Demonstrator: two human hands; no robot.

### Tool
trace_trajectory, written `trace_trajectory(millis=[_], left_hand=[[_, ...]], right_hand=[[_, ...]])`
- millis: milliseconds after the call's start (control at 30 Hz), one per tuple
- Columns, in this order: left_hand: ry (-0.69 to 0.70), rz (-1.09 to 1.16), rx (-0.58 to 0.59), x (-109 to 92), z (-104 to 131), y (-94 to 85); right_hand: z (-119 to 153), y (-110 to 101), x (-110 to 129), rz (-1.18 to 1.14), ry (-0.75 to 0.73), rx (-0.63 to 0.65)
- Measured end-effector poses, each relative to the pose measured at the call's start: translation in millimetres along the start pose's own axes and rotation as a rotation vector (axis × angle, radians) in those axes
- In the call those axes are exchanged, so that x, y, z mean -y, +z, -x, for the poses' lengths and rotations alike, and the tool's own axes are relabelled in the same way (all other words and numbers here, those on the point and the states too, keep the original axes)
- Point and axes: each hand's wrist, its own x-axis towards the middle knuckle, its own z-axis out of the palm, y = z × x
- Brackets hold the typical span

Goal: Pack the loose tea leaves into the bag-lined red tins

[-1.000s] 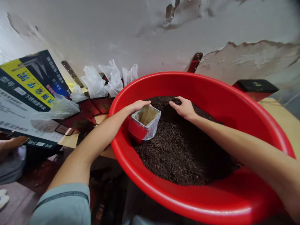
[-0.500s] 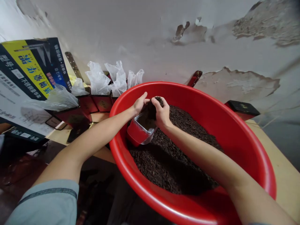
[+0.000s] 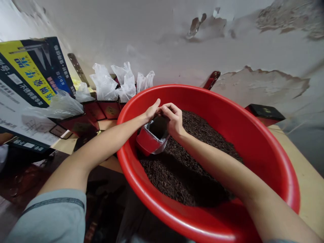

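A big red tub (image 3: 268, 135) holds dark, dry, leaf-like bits (image 3: 177, 172). Inside it at the left, a small red box (image 3: 148, 141) lined with clear plastic leans with its open top facing up. My left hand (image 3: 152, 110) is at the box's far edge, thumb raised and its other fingers partly hidden. Over the right side of the opening, my right hand (image 3: 174, 118) is curled, its fingertips close to my left hand. Whatever lies inside my right hand is hidden.
Several dark red boxes (image 3: 110, 109) with clear plastic bags (image 3: 103, 82) stand left of the tub. A large printed carton (image 3: 32, 74) leans at the far left. Another dark box (image 3: 265, 113) sits behind the tub's right side, near the peeling wall (image 3: 157, 44).
The dark clump that showed in my right hand is no longer visible, and its fingers have curled over. More of the box's opening shows. The view has shifted slightly.
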Motion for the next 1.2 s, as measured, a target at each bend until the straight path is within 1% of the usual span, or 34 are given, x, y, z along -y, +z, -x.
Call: trace_trajectory(millis=[67,133,200,267,333,367,400,467,500,533,567,633,733,833,900,967,1033,1100,1167,1200], left_hand=[[-0.006,0.002,-0.017,-3,4,4.0],[-0.033,-0.012,0.009,-5,7,7.3],[-0.054,-0.033,0.041,-7,9,9.2],[-0.031,-0.064,0.06,-10,12,10.9],[0.039,-0.098,0.089,-15,18,13.9],[0.082,-0.111,0.11,-18,23,16.3],[0.125,-0.12,0.13,-20,29,19.2],[0.195,-0.127,0.156,-26,43,26.1],[0.215,-0.132,0.163,-28,50,29.7],[0.225,-0.143,0.165,-30,55,32.9],[0.225,-0.161,0.162,-32,60,35.6],[0.221,-0.215,0.12,-35,62,38.4],[0.249,-0.295,-0.041,-36,49,34.7],[0.232,-0.349,-0.208,-33,27,23.2],[0.198,-0.373,-0.267,-31,17,14.6],[0.151,-0.387,-0.255,-28,14,8.2],[0.069,-0.43,-0.177,-24,16,5.3],[-0.003,-0.532,-0.097,-20,21,5.5],[-0.016,-0.629,-0.055,-17,25,7.1],[-0.005,-0.655,-0.049,-16,26,8.1]], right_hand=[[-3,-4,13,0.08,0.011,0.091],[-8,-16,27,0.197,0.009,0.159],[-11,-40,38,0.353,-0.011,0.159],[-10,-74,40,0.592,0.02,0.137],[-4,-110,32,0.921,0.128,0.082],[1,-126,24,1.093,0.207,0.082],[6,-139,15,1.247,0.312,0.059],[16,-155,-2,1.452,0.519,0.086],[19,-157,-10,1.506,0.578,0.113],[22,-157,-15,1.537,0.599,0.142],[23,-154,-19,1.556,0.585,0.156],[22,-149,-23,1.578,0.523,0.135],[19,-146,-22,1.592,0.453,0.099],[17,-149,-20,1.567,0.388,0.131],[15,-152,-19,1.545,0.378,0.153],[14,-153,-18,1.546,0.384,0.167],[14,-152,-18,1.56,0.412,0.172],[16,-150,-19,1.562,0.471,0.168],[18,-146,-20,1.567,0.5,0.16],[20,-144,-20,1.567,0.491,0.172]])
